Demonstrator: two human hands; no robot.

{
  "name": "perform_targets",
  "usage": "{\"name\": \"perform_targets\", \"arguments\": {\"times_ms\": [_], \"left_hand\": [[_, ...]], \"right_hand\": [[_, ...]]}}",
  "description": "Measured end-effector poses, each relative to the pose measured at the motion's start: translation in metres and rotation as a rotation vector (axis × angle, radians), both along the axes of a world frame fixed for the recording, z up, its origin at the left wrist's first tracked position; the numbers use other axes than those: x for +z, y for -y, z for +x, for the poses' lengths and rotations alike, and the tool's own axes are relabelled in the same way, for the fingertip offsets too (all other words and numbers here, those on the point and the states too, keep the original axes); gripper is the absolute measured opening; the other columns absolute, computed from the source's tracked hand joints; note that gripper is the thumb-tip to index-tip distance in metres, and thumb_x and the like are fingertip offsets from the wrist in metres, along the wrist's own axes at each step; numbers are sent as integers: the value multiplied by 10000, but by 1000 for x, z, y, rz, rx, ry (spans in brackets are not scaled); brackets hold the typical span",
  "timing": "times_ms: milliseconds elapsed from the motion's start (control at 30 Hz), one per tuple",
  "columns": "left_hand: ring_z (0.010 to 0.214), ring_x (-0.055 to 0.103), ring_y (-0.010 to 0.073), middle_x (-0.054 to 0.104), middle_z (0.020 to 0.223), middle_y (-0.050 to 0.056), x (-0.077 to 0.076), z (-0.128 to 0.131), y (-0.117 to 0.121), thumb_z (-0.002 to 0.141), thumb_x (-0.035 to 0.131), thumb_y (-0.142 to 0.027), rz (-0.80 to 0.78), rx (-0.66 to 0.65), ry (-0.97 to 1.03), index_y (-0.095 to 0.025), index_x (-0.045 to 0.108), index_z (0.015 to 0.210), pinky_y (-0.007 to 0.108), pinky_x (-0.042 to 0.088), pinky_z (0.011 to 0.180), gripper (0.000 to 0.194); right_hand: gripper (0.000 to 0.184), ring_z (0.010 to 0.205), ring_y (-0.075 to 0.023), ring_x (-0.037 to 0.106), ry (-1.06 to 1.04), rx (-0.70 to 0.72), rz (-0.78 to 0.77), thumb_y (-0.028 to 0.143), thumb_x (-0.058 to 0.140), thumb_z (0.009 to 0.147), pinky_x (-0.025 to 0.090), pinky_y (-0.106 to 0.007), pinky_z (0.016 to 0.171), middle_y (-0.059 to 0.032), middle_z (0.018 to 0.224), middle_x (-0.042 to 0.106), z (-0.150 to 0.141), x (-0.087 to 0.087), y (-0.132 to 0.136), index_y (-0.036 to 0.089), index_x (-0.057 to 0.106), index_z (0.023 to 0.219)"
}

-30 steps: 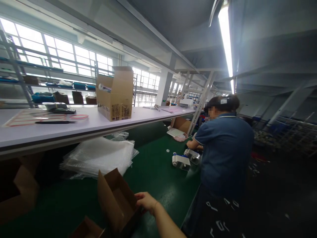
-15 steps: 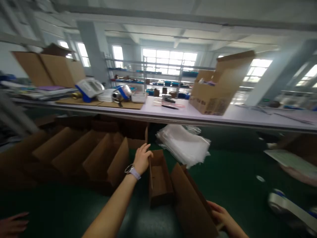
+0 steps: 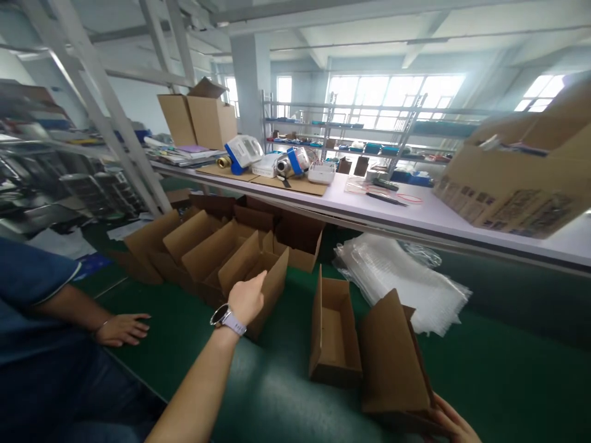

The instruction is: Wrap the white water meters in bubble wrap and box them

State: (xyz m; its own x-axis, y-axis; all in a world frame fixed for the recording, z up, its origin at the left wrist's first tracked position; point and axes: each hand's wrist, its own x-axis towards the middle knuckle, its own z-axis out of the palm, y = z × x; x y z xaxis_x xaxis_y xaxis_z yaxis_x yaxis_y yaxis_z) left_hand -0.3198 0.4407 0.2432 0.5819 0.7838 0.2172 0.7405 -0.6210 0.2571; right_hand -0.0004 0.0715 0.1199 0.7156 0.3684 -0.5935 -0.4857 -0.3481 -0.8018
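Observation:
My left hand (image 3: 247,299), wearing a watch, is at the near right flap of an open cardboard box (image 3: 272,280), the rightmost in a row. Its index finger points forward; the other fingers are partly hidden, and I cannot tell whether it touches the flap. At the lower right, my right hand (image 3: 453,421) grips the near right edge of another cardboard box (image 3: 392,363), its flap raised and its fingertips partly hidden. Between my hands stands a narrow open cardboard box (image 3: 335,332), untouched.
More open boxes (image 3: 198,246) stand left on the green surface (image 3: 277,394). Clear plastic bags (image 3: 406,280) lie behind the right boxes. A shelf (image 3: 341,203) above holds blue-and-white meters (image 3: 242,154) and a large carton (image 3: 503,184). A co-worker's hand (image 3: 122,329) rests at left.
My left hand has left the narrow box and moved left to the row of boxes. My right hand stays on its box. The view has swung left, showing more of the co-worker.

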Motion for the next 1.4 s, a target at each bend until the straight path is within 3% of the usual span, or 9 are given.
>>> {"name": "perform_targets", "arguments": {"times_ms": [100,267,500,667,767,967,1100,1233,1400], "left_hand": [[926,626,237,703,916,46,5,-37,13,735,437,-79,47,-110,-19,-244,653,972,526,319,1010,359],[1149,484,255,684,859,3,11,-71,12,764,401,-74,95,-97,63,-213,573,585,601,191,1031,285],[1088,499,191,616,1054,44,-1,0,-32,805,406,-107,107,-260,385,-184,569,580,371,382,971,288],[1230,444,207,363,1429,75,-27,40,-48,846,425,-208,-28,-281,565,-202,618,1101,357,369,1042,320],[1294,392,249,331,1462,107,-62,30,-39,862,461,-419,-402,-181,651,-195,382,1370,405,321,1087,561],[1368,248,331,198,1526,73,-115,3,-6,825,249,-731,-1025,-92,691,-280,215,1447,527,391,986,769],[1349,282,329,249,1503,129,-115,25,3,733,514,-713,-953,-315,791,-223,144,1466,459,355,1043,956],[1270,402,319,329,1459,138,-112,64,1,792,532,-614,-1014,-206,845,-248,109,1461,460,420,966,872],[1212,478,276,487,1334,157,-119,99,-6,849,486,-536,-916,-214,860,-186,337,1379,427,412,980,653]], "right_hand": [[930,1140,-363,526,3,15,-3,459,746,477,562,-391,709,-125,1169,619,0,3,-3,196,430,1312],[926,1092,-324,555,-18,38,4,433,751,490,543,-377,732,-112,1155,624,2,3,0,213,414,1324],[748,871,-251,617,99,195,-23,490,660,609,483,-332,648,-89,1019,671,-1,5,-21,203,469,1272],[696,977,-262,589,70,248,5,479,692,628,487,-323,661,-82,1133,633,1,4,-26,237,483,1247],[687,973,-267,596,44,181,38,493,709,622,508,-341,685,-73,1071,655,4,-3,-20,239,504,1227],[750,971,-286,599,-20,60,98,419,768,556,534,-366,692,-64,999,663,6,-8,-36,242,492,1231],[725,1173,-329,480,19,92,94,378,745,558,546,-347,685,-79,1166,591,1,-9,-65,252,494,1227],[751,1241,-338,421,26,16,107,346,688,562,561,-347,675,-107,1223,537,7,-12,-75,238,451,1266],[816,1244,-353,427,-4,-51,98,299,681,500,574,-368,706,-119,1286,514,17,-16,-63,228,429,1273]]}}
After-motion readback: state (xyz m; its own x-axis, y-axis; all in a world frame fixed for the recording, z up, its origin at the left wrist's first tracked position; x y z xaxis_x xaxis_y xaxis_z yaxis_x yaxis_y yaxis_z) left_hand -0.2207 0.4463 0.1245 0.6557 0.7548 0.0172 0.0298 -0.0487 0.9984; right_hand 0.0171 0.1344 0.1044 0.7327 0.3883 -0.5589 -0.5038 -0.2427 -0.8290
